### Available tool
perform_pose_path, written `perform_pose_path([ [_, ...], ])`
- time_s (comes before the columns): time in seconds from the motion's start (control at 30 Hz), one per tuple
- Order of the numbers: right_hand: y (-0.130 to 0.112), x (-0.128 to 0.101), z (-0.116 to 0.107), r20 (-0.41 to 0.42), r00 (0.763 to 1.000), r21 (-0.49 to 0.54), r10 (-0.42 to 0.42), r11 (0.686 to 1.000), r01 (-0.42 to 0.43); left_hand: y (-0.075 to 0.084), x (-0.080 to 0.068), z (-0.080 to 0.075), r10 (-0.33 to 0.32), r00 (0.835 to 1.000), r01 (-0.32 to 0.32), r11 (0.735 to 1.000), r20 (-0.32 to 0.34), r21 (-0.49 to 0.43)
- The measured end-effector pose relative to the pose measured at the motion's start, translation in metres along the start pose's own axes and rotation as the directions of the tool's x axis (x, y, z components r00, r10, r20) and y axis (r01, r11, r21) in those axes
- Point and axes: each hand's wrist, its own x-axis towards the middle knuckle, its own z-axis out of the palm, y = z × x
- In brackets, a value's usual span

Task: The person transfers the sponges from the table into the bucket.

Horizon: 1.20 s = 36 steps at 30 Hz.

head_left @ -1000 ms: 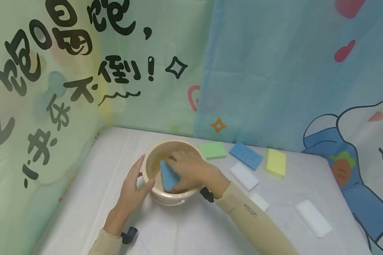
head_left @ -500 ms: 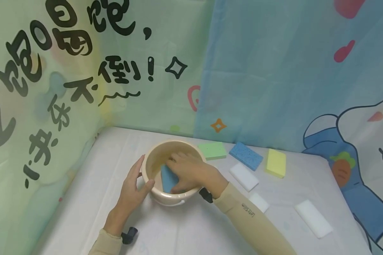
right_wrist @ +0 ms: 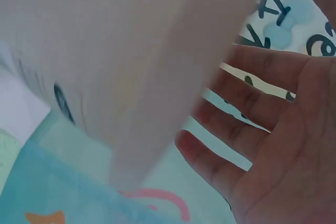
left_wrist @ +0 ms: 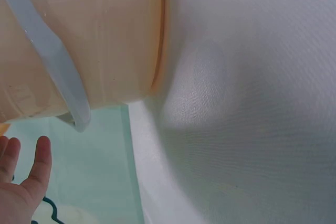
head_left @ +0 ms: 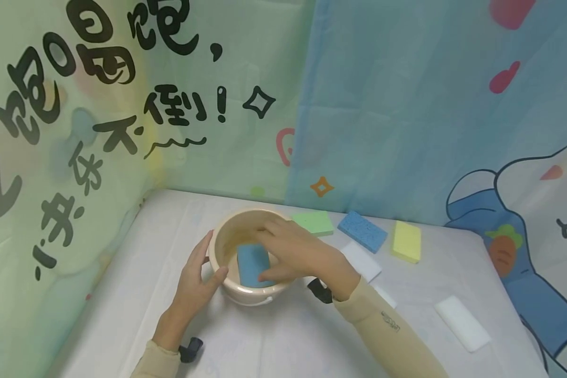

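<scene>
A cream bucket (head_left: 238,295) with a pale handle (left_wrist: 58,61) stands on the white-covered table. Inside it lies a blue sponge (head_left: 251,266), its upper face showing through the mouth. My left hand (head_left: 192,287) rests against the bucket's left side, thumb at the front rim and fingers extended along the outside. Over the right part of the mouth is my right hand (head_left: 296,253), fingers spread and holding nothing. In the right wrist view, its fingers (right_wrist: 252,103) stretch out straight beside the bucket's blurred rim (right_wrist: 173,77).
Right of the bucket lie a green sponge (head_left: 315,223), a speckled blue sponge (head_left: 363,231) and a yellow sponge (head_left: 406,242). Several white blocks are nearer, one (head_left: 463,323) far right and another (head_left: 361,260) partly behind my right arm. A printed curtain (head_left: 387,131) borders the table.
My right hand has let go of the blue sponge and moved up and right. The sponge now lies flatter in the bucket. My left hand has stayed put.
</scene>
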Motion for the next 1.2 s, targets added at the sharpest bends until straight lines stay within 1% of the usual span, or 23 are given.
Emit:
perform_pose_path([
  [0.2, 0.007, -0.016, -0.006, -0.038, 0.999, -0.006, 0.038, 0.999, -0.038, -0.001, 0.000, 0.000, 0.010, 1.000, -0.010, 1.000, -0.012, 0.007],
  [0.4, 0.018, -0.035, -0.009, -0.129, 0.991, 0.004, 0.020, 1.000, -0.020, 0.000, -0.001, -0.001, 0.014, 1.000, -0.014, 1.000, -0.011, 0.000],
  [0.5, 0.024, -0.045, -0.011, -0.147, 0.989, 0.005, 0.023, 1.000, -0.023, -0.001, 0.000, -0.001, 0.015, 1.000, -0.015, 1.000, -0.011, -0.001],
  [0.7, 0.036, -0.064, -0.014, -0.145, 0.986, 0.047, 0.079, 0.996, -0.073, -0.001, 0.001, 0.000, 0.016, 1.000, -0.016, 1.000, -0.010, -0.001],
  [0.93, 0.054, -0.086, -0.009, -0.132, 0.979, 0.090, 0.158, 0.985, -0.147, -0.002, 0.000, 0.000, 0.010, 1.000, -0.010, 1.000, -0.011, -0.006],
  [1.2, 0.074, -0.113, -0.001, -0.155, 0.963, 0.093, 0.219, 0.974, -0.207, -0.001, -0.001, 0.001, 0.000, 1.000, 0.000, 1.000, -0.006, -0.010],
])
